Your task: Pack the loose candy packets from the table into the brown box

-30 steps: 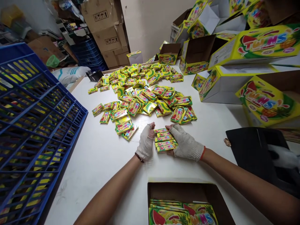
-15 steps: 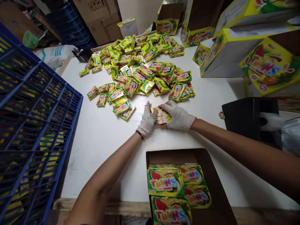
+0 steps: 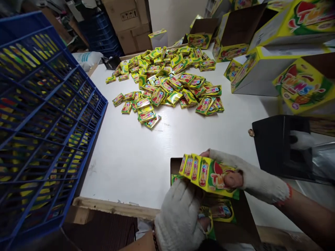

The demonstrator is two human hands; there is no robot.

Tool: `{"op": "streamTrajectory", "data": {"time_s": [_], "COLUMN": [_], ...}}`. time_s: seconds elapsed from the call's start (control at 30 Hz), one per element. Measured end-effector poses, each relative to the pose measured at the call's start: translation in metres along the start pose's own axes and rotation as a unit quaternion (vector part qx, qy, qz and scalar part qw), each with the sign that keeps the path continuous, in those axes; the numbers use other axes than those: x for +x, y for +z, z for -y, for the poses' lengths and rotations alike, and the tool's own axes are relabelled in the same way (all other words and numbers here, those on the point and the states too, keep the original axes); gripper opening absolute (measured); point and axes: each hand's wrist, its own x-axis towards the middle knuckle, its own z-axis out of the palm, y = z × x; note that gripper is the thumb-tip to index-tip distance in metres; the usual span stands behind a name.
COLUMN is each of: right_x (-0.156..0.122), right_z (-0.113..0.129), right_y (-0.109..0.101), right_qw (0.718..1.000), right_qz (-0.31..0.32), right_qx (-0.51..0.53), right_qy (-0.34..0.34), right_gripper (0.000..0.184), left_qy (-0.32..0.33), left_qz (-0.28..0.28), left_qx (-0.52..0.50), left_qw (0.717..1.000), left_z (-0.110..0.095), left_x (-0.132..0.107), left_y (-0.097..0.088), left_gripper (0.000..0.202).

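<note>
My right hand (image 3: 243, 174), in a white fingerless glove, is closed on a stack of small yellow-green Twins boxes (image 3: 201, 170), thumb pressed on the front face. The stack is tilted above the open brown carton (image 3: 250, 216). My left hand (image 3: 180, 216), gloved alike, is bent over the left part of the carton. Its thumb lies at the edge of a Twins box (image 3: 209, 218) inside, and its other fingertips are hidden; it seems to grip boxes there. Another Twins box (image 3: 222, 210) lies flat in the carton below the stack.
A loose heap of Twins boxes (image 3: 167, 83) spreads across the back of the white table (image 3: 125, 157). At left leans a blue crate (image 3: 91, 94) filled with similar boxes. Open printed display cartons (image 3: 261, 69) and a black holder (image 3: 272, 139) stand at right.
Both hands have come back from the middle of the table to the carton. The stack of boxes is now in my right hand alone, while my left hand has reached into the carton.
</note>
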Motion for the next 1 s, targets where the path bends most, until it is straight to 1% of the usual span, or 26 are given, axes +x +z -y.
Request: {"op": "streamTrajectory", "data": {"time_s": [0.1, 0.17, 0.23, 0.33, 0.37, 0.43, 0.5, 0.57, 0.67, 0.77, 0.83, 0.9, 1.0], "right_x": [0.013, 0.021, 0.028, 0.035, 0.036, 0.036, 0.035, 0.038, 0.049, 0.062, 0.064, 0.061, 0.056], "right_z": [-0.005, -0.005, -0.005, -0.005, -0.004, -0.001, 0.003, 0.007, 0.01, 0.011, 0.01, 0.009, 0.007], "right_y": [-0.002, -0.002, -0.002, -0.006, -0.008, -0.011, -0.011, -0.009, -0.004, -0.001, -0.002, -0.004, -0.002], "right_qw": [0.99, 0.979, 0.983, 0.992, 0.991, 0.987, 0.983, 0.981, 0.978, 0.972, 0.971, 0.968, 0.959], "right_qz": [-0.052, -0.07, -0.052, 0.032, 0.052, 0.071, 0.079, 0.074, 0.065, 0.091, 0.103, 0.104, 0.073], "right_qx": [-0.133, -0.189, -0.175, -0.102, -0.093, -0.108, -0.134, -0.145, -0.148, -0.15, -0.158, -0.184, -0.256], "right_qy": [-0.006, 0.006, 0.028, 0.073, 0.084, 0.094, 0.097, 0.104, 0.133, 0.155, 0.15, 0.132, 0.098], "right_gripper": [0.073, 0.076, 0.08, 0.087, 0.088, 0.087, 0.083, 0.079, 0.065, 0.054, 0.056, 0.063, 0.069], "left_qy": [0.002, 0.006, 0.017, 0.023, 0.024, 0.026, 0.03, 0.031, 0.038, 0.047, 0.052, 0.048, 0.047], "left_qz": [-0.035, -0.06, -0.073, -0.074, -0.074, -0.083, -0.098, -0.111, -0.105, -0.102, -0.109, -0.117, -0.117], "left_qx": [0.022, 0.037, 0.052, 0.06, 0.06, 0.059, 0.053, 0.041, 0.023, 0.018, 0.019, 0.02, 0.017], "left_qw": [0.999, 0.998, 0.996, 0.995, 0.995, 0.995, 0.993, 0.992, 0.993, 0.994, 0.993, 0.992, 0.992], "left_z": [0.005, 0.006, 0.005, 0.004, 0.004, 0.005, 0.006, 0.007, 0.009, 0.01, 0.01, 0.01, 0.01], "left_x": [-0.009, -0.012, -0.013, -0.014, -0.014, -0.014, -0.014, -0.014, -0.012, -0.011, -0.011, -0.012, -0.013], "left_y": [0.01, 0.012, 0.013, 0.013, 0.013, 0.014, 0.015, 0.016, 0.017, 0.016, 0.015, 0.015, 0.014], "left_gripper": [0.049, 0.049, 0.051, 0.051, 0.051, 0.05, 0.048, 0.046, 0.046, 0.047, 0.048, 0.048, 0.047]}}
